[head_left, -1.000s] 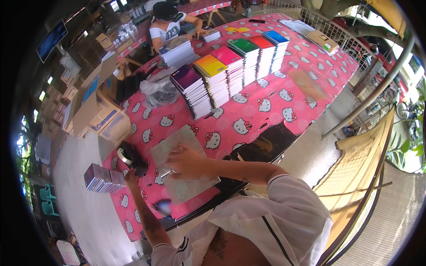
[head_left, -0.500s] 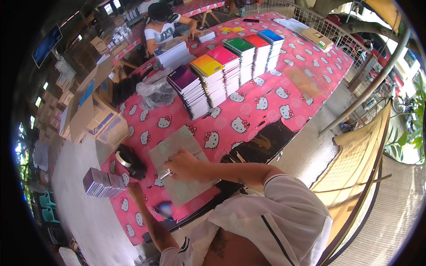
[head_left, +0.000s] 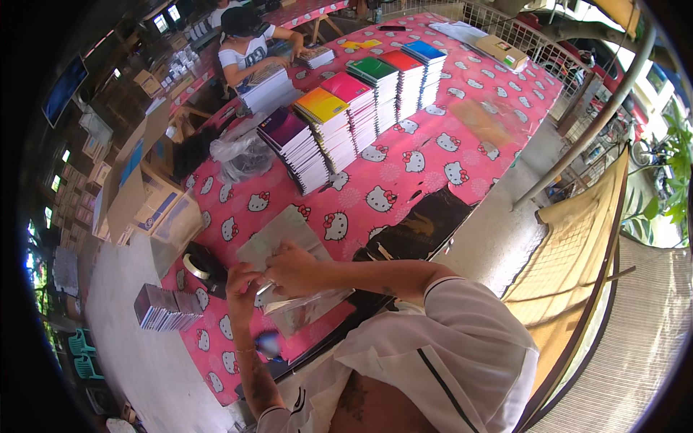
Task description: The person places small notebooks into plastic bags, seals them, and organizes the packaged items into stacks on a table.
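Observation:
Over a greyish, see-through plastic sheet [head_left: 285, 232] on the table, my two hands meet, fingertips almost touching. My right hand [head_left: 292, 268] is closed around a small silvery tool [head_left: 266, 289], whose exact kind is too small to tell. My left hand [head_left: 242, 283] has its thumb and fingers pinched together beside the tool; what they hold, if anything, is hidden. Just beyond the left hand stands a black tape dispenser with a pale roll [head_left: 202, 267]. Several small purple-covered notebooks [head_left: 164, 309] are stacked at the table's left edge.
Tall stacks of spiral notebooks [head_left: 323, 107] in several colours run across the pink table [head_left: 429, 191]. Beside them lies crumpled clear plastic [head_left: 242, 155]. Open cardboard boxes [head_left: 155, 198] stand left, a black panel [head_left: 419, 225] lies right. A co-worker [head_left: 249, 50] handles books at the far side.
My left hand has risen from beside the tape dispenser to my right hand and now pinches there. My right hand stays over the sheet with the silvery tool. The near part of the plastic looks lifted.

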`<action>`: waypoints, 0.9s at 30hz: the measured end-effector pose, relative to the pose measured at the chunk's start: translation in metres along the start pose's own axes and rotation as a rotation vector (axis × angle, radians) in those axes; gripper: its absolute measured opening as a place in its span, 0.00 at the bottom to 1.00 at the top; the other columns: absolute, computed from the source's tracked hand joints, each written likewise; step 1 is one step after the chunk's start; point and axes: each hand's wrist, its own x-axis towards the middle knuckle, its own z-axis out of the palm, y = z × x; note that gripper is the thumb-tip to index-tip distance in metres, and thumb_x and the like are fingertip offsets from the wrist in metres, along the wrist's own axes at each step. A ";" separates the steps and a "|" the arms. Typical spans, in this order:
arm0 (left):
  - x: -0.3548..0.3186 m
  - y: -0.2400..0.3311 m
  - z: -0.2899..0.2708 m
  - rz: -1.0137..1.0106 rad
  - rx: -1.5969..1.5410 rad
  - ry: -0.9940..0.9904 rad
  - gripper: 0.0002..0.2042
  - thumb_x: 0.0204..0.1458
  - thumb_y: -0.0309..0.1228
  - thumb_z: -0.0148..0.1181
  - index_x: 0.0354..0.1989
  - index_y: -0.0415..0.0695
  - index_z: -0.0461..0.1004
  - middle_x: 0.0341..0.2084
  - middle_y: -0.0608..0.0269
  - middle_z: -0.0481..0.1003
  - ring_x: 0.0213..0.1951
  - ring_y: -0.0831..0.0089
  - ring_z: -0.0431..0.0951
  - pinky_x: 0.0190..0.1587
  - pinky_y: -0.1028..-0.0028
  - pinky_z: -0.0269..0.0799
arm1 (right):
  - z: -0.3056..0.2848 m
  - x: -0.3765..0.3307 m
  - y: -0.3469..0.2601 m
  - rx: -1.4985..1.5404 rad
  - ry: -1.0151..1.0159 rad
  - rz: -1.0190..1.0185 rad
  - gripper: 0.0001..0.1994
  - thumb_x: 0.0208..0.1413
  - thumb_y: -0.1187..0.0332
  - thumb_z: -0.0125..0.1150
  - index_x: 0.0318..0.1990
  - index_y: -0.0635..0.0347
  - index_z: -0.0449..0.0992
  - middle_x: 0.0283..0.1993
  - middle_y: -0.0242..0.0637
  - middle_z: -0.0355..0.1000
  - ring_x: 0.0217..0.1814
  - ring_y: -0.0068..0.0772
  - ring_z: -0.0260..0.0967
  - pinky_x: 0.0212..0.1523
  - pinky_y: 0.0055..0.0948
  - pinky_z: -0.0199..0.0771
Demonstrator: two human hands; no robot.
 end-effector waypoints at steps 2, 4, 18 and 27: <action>-0.001 -0.002 -0.002 0.015 0.079 0.042 0.13 0.46 0.14 0.64 0.38 0.44 0.82 0.50 0.58 0.72 0.53 0.65 0.71 0.51 0.70 0.68 | -0.014 -0.006 0.013 0.025 0.172 0.023 0.20 0.41 0.54 0.73 0.43 0.50 0.80 0.45 0.37 0.71 0.52 0.40 0.70 0.53 0.44 0.62; 0.000 0.003 -0.002 0.068 0.247 0.074 0.12 0.45 0.15 0.65 0.37 0.44 0.82 0.53 0.58 0.71 0.54 0.64 0.70 0.53 0.68 0.67 | -0.026 -0.022 0.034 0.194 0.479 0.120 0.27 0.38 0.54 0.76 0.48 0.50 0.78 0.48 0.39 0.68 0.56 0.41 0.67 0.55 0.45 0.62; 0.045 0.002 0.068 0.082 0.438 0.063 0.34 0.51 0.31 0.68 0.67 0.48 0.60 0.70 0.45 0.51 0.70 0.48 0.53 0.67 0.54 0.56 | 0.027 -0.048 0.065 0.158 0.021 -0.154 0.32 0.39 0.59 0.76 0.57 0.35 0.77 0.68 0.35 0.59 0.73 0.44 0.48 0.68 0.53 0.52; 0.010 -0.037 0.043 -0.373 -0.203 -0.029 0.31 0.56 0.38 0.66 0.65 0.38 0.65 0.48 0.58 0.76 0.51 0.73 0.74 0.54 0.73 0.68 | 0.062 0.017 0.105 0.922 -0.060 0.143 0.25 0.48 0.63 0.71 0.55 0.57 0.76 0.65 0.48 0.61 0.64 0.45 0.63 0.61 0.39 0.65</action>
